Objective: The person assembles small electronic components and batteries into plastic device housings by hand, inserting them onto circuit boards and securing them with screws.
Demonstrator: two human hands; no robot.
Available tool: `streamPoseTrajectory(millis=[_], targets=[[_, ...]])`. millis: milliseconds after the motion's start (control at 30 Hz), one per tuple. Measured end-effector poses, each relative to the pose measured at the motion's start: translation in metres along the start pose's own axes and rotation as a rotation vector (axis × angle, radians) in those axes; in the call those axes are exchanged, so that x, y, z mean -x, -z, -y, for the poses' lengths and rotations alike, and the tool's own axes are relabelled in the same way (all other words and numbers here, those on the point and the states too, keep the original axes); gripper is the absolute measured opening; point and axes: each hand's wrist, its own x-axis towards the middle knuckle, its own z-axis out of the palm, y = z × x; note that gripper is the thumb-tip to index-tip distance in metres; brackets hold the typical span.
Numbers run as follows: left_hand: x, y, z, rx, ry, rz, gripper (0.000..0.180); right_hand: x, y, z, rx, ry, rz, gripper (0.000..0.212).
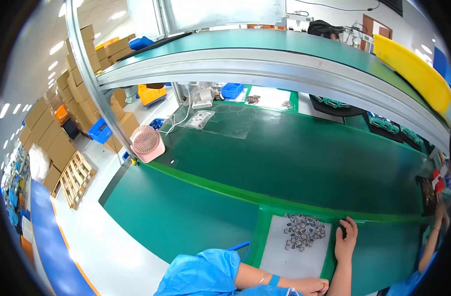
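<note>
On a white sheet (272,246) at the bench edge lies a heap of small metal clip-like pieces (304,231). To the right of the sheet, my right hand (346,239) rests on the green mat, thumb and curved fingers apart, with nothing visible in it. My left hand (310,285) is closed at the lower edge, against my right forearm. What its fingers hold, if anything, is hidden. A blue band circles my left wrist, below a blue sleeve (200,274). Beside that sleeve, a thin blue loop (242,248) lies on the mat.
A green conveyor belt (284,153) runs beyond the bench, under a metal-framed shelf (265,64). The pink fan (147,143) stands at left; a yellow bin (413,74) is up on the right. Another person's hand (440,214) reaches in at far right.
</note>
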Motion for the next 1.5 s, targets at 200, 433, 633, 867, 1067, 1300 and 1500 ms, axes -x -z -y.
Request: streamPoseTrajectory(millis=[200,433,633,867,1067,1300,1500], targets=[[0.0,-0.007,0.013,-0.002,-0.137,-0.018,0.005,0.001,0.002,0.0,0.021,0.01,0.003,0.026],[-0.002,-0.005,-0.002,0.021,-0.029,0.006,0.015,0.002,0.011,0.007,0.078,0.016,-0.084,0.027],[0.006,0.004,-0.009,0.039,0.042,-0.015,0.014,-0.096,-0.011,0.06,-0.694,-0.169,0.103,0.035],[0.009,0.001,-0.001,0.122,0.034,0.015,0.033,-0.165,-0.073,0.029,-1.478,-0.74,-0.436,0.043],[0.007,-0.007,0.009,0.034,0.118,-0.143,0.027,-0.212,-0.052,0.005,-1.469,-0.779,-0.42,0.023],[0.006,0.018,-0.035,0.073,0.015,-0.219,0.023,-0.236,-0.055,-0.013,-1.103,-0.776,-0.294,0.021],[0.009,0.007,-0.027,0.07,-0.021,-0.129,0.019,-0.237,-0.052,-0.024,-0.811,-0.714,-0.267,0.051]])
